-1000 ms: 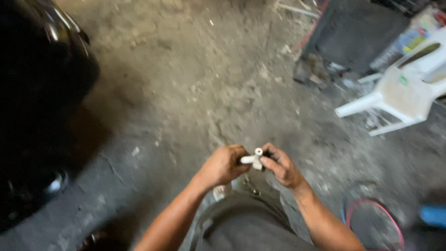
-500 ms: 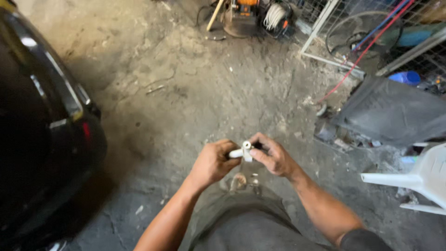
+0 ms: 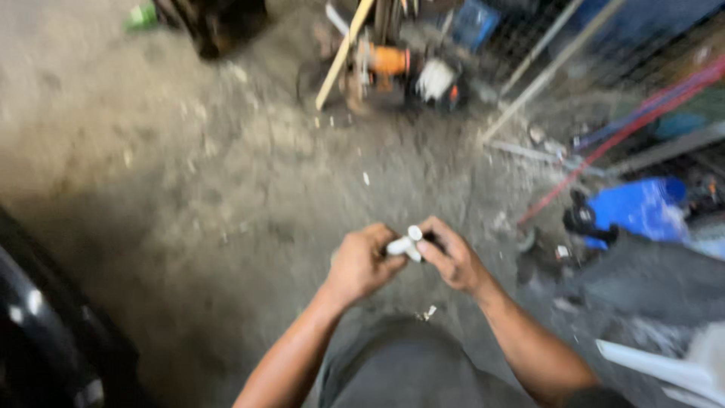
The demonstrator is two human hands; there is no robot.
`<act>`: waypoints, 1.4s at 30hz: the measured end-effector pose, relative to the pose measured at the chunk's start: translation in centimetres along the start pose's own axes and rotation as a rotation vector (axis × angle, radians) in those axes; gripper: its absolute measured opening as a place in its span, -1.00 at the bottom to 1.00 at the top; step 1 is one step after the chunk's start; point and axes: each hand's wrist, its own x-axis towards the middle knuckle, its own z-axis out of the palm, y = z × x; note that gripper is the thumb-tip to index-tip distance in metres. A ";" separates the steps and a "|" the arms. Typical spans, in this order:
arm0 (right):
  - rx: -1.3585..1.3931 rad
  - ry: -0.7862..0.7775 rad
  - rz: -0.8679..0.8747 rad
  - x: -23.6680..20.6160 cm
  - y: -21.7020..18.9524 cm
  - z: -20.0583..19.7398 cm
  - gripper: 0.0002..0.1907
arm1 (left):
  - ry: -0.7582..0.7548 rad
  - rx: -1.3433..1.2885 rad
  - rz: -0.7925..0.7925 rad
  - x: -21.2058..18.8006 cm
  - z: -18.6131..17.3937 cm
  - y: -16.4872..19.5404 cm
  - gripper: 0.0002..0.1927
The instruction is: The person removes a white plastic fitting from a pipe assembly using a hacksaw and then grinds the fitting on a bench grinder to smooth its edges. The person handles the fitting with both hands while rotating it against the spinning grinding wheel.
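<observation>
A small white plastic pipe fitting (image 3: 405, 244) is pinched between the fingers of the left hand (image 3: 362, 264) and the right hand (image 3: 451, 259), held close together in front of the body above the dusty grey concrete floor (image 3: 226, 189), the picture being blurred.

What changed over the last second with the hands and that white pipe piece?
Only the view swung: the white plastic chair left the frame, and an orange machine and blue container came in. Both the left hand and right hand kept holding the white pipe fitting.
</observation>
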 end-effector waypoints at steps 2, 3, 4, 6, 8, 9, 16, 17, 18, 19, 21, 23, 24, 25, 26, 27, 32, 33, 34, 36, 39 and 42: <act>0.076 0.022 0.009 5.3 -1.4 -2.1 -0.85 | -0.045 0.011 0.090 6.6 -3.0 -1.1 -0.75; 0.023 0.060 0.048 7.8 -2.1 -3.4 -0.84 | -0.066 0.011 0.162 9.8 -4.0 -1.4 -0.75; -0.024 0.099 0.098 9.7 -2.7 -4.5 -0.83 | -0.094 0.006 0.227 12.3 -4.8 -1.6 -0.75; -0.046 0.150 0.115 13.3 -3.5 -6.8 -0.82 | -0.161 0.041 0.263 17.7 -6.0 -2.1 -0.74; 0.000 0.165 0.027 17.2 -3.5 -9.0 -0.82 | -0.210 0.057 0.295 23.1 -7.1 -3.1 -0.72; -0.031 0.172 0.015 19.3 -3.2 -10.0 -0.82 | -0.227 0.050 0.303 25.6 -7.7 -3.7 -0.72; -0.152 0.068 -0.033 34.9 2.0 -17.3 -0.82 | -0.097 -0.032 0.078 40.0 -7.2 -11.2 -0.83; -0.176 0.031 -0.103 37.3 3.3 -18.8 -0.83 | -0.078 -0.060 0.016 42.2 -6.3 -12.7 -0.82; -0.101 0.013 0.009 40.2 4.9 -20.3 -0.82 | -0.054 -0.080 -0.031 44.5 -5.5 -14.4 -0.82; -0.013 -0.007 0.132 42.5 6.8 -21.4 -0.81 | -0.040 -0.099 -0.090 46.5 -4.9 -16.6 -0.82; 0.127 -0.044 0.273 46.0 11.0 -23.0 -0.80 | -0.144 -0.122 -0.267 49.9 -3.4 -21.7 -0.76; 0.192 -0.090 0.260 49.1 16.5 -24.3 -0.80 | -0.215 -0.221 -0.390 53.3 -0.9 -27.7 -0.71; 0.137 -0.101 0.271 50.4 19.6 -24.7 -0.79 | -0.226 -0.302 -0.429 54.9 0.4 -30.9 -0.69; 0.083 -0.111 0.275 51.6 23.1 -24.6 -0.79 | -0.235 -0.377 -0.464 56.1 1.7 -34.4 -0.66; 0.142 -0.093 0.321 52.6 26.8 -24.3 -0.78 | -0.239 -0.448 -0.382 57.2 3.1 -38.0 -0.66; 0.205 -0.074 0.375 53.8 30.9 -24.1 -0.76 | -0.250 -0.521 -0.308 57.9 4.7 -41.5 -0.65; 0.197 0.132 0.348 59.4 52.1 -23.2 -0.72 | -0.355 -0.302 -0.402 61.9 12.6 -59.0 -0.66; 0.310 0.138 0.323 60.6 55.8 -23.0 -0.72 | -0.337 -0.282 -0.438 63.7 13.7 -62.0 -0.67; 0.404 0.148 0.298 61.5 59.0 -23.5 -0.72 | -0.282 -0.290 -0.373 64.8 15.3 -64.1 -0.66; 0.564 0.207 0.275 62.2 64.0 -22.6 -0.71 | -0.184 -0.286 -0.252 65.5 17.2 -67.4 -0.65; 0.707 0.274 0.232 63.9 69.0 -21.5 -0.68 | -0.271 -0.017 -0.376 67.0 19.0 -69.9 -0.59; 0.806 0.259 0.106 64.4 72.1 -20.5 -0.65 | -0.175 -0.017 -0.205 66.5 19.6 -70.7 -0.68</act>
